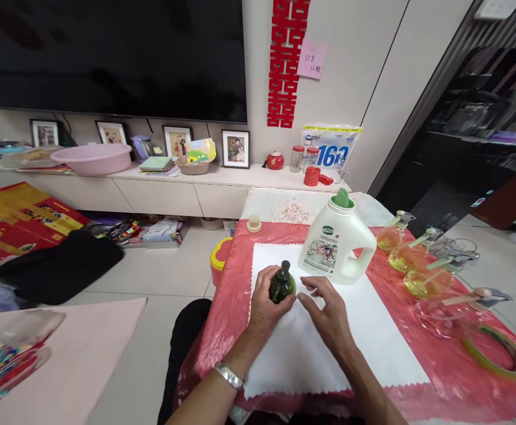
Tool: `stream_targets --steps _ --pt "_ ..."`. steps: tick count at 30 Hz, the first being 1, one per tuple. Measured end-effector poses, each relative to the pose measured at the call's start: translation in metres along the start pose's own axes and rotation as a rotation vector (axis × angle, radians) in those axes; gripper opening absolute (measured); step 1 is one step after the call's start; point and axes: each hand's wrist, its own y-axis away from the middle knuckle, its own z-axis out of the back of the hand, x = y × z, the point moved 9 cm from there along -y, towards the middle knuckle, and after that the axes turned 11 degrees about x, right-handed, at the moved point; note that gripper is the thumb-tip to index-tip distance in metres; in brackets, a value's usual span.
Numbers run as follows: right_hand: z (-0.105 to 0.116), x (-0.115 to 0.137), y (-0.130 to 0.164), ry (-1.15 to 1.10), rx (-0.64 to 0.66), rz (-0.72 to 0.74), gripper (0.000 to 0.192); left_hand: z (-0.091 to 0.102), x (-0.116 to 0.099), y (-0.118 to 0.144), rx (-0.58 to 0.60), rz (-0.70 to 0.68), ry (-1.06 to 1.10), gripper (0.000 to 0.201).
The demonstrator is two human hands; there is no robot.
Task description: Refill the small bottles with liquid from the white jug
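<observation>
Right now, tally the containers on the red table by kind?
Dark green pump bottle, in left hand: 1
White plastic detergent jug, green cap: 1
Clear spray bottles with yellow liquid: 3
Right hand holds nothing.
Total: 5

left hand (266,301): fingers curled, gripping | right hand (328,310): flat, fingers spread, palm down
</observation>
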Motion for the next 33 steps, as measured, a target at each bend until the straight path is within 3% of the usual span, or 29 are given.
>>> stream_targets --steps 4,9,16,21,25,33 --pt "-0.024 0.011 -0.019 -0.035 0.007 0.015 0.043 0.0 -0.006 0.004 -0.071 -0.135 -0.085 0.057" --pt "-0.038 0.011 -0.032 -0.042 -0.037 -0.047 0.052 -0.003 -0.005 0.007 -0.084 -0.19 -0.125 0.062" --pt "-0.04 0.01 -0.032 -0.071 -0.053 -0.114 0.062 0.002 -0.009 0.008 -0.121 -0.213 -0.116 0.062" --pt "-0.038 0.004 -0.031 -0.144 0.053 -0.095 0.064 0.004 -0.016 0.006 -0.124 -0.218 -0.118 0.061" --pt "-0.041 0.004 -0.033 -0.204 0.125 -0.066 0.055 0.004 -0.018 0.006 -0.141 -0.242 -0.111 0.06" --pt "-0.045 -0.002 -0.035 -0.23 0.003 -0.198 0.074 0.001 -0.009 0.009 -0.112 -0.204 -0.099 0.064"
